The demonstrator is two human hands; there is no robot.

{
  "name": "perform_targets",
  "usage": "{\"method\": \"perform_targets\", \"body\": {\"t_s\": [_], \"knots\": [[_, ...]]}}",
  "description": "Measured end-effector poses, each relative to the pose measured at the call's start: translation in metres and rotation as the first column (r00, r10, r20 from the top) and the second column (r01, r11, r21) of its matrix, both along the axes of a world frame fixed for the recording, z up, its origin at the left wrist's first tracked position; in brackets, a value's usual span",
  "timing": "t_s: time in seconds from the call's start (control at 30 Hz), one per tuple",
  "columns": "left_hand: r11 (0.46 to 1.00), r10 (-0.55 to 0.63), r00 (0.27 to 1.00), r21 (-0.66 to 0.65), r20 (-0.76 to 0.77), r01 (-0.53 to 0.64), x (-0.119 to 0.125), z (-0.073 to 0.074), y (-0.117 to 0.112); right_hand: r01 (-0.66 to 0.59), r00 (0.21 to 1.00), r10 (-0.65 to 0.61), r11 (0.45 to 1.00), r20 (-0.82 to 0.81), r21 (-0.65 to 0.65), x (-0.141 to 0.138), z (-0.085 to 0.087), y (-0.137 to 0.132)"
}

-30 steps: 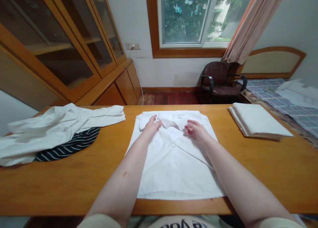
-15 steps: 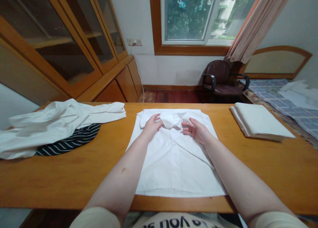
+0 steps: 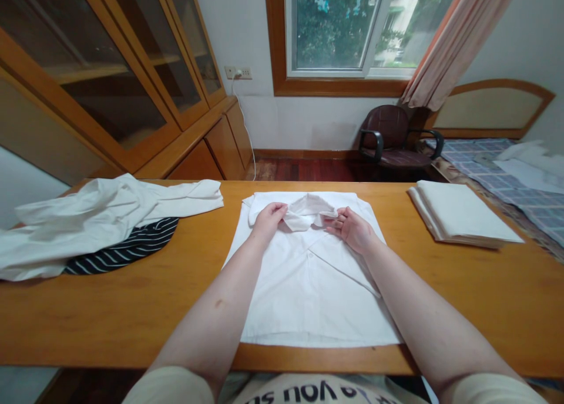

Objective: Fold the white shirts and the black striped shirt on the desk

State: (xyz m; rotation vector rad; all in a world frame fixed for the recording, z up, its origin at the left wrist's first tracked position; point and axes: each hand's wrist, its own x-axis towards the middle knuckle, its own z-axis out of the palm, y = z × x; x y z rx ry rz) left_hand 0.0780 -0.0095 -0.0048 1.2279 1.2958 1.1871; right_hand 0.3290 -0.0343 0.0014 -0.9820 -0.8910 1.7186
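The white shirt (image 3: pixel 304 310) lies front up on the table (image 3: pixel 110 322), its collar (image 3: pixel 312 204) at the far end. The collar's long axis runs crosswise between the left hand (image 3: pixel 269 221), pinching one end, and the right hand (image 3: pixel 356 231), equally near, fingers curled at the other; its grip cannot be told.

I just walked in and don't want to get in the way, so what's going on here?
A person at a wooden table is handling the collar of a white shirt spread in front of them. The left hand pinches one end; the right hand is at the other, its grip hard to make out. The collar stands partly raised. A rumpled white garment and striped cloth lie to the left, a neat white stack to the right.
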Motion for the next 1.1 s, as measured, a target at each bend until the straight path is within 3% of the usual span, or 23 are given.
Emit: {"method": "perform_targets", "body": {"t_s": [0.13, 0.2, 0.3, 0.4, 0.57, 0.77, 0.87, 0.93, 1.0, 1.1], "knots": [[0.995, -0.064, 0.996, 0.077, -0.055, 0.068, 0.002, 0.007, -0.005, 0.008, 0.999, -0.011, 0.998, 0.052, 0.067, 0.000, -0.001, 0.000], [0.985, -0.111, 0.980, 0.109, -0.165, 0.130, 0.001, 0.010, -0.008, 0.021, 0.998, -0.025, 0.997, 0.058, 0.068, 0.000, -0.002, 0.001], [0.978, -0.076, 0.898, 0.145, -0.433, 0.153, 0.000, 0.012, -0.011, 0.031, 0.999, -0.033, 0.998, 0.029, 0.048, 0.000, -0.003, 0.002], [0.967, -0.048, 0.808, 0.176, -0.588, 0.186, 0.000, 0.014, -0.012, 0.043, 0.999, -0.043, 0.999, -0.021, 0.007, 0.001, -0.006, 0.005], [0.952, 0.002, 0.706, 0.218, -0.708, 0.216, -0.002, 0.021, -0.015, 0.101, 0.995, -0.102, 0.993, -0.012, -0.056, 0.001, -0.010, 0.005], [0.936, 0.047, 0.648, 0.260, -0.760, 0.237, -0.007, 0.029, -0.019, 0.087, 0.996, -0.087, 0.996, 0.014, 0.029, -0.003, -0.004, -0.001], [0.924, -0.059, 0.555, 0.164, -0.830, 0.344, -0.012, 0.034, -0.021, 0.034, 0.993, -0.036, 0.999, 0.117, 0.024, 0.000, -0.001, -0.003], [0.909, -0.166, 0.475, 0.052, -0.864, 0.413, -0.016, 0.036, -0.023, -0.023, 0.959, 0.028, 1.000, 0.282, -0.020, 0.005, 0.000, -0.005], [0.886, -0.294, 0.427, -0.077, -0.855, 0.457, -0.020, 0.037, -0.025, -0.080, 0.866, 0.100, 0.995, 0.490, -0.062, 0.010, 0.000, -0.007], [0.847, -0.461, 0.427, -0.241, -0.778, 0.474, -0.027, 0.036, -0.027, -0.152, 0.690, 0.161, 0.986, 0.705, -0.076, 0.016, 0.003, -0.010]]}}
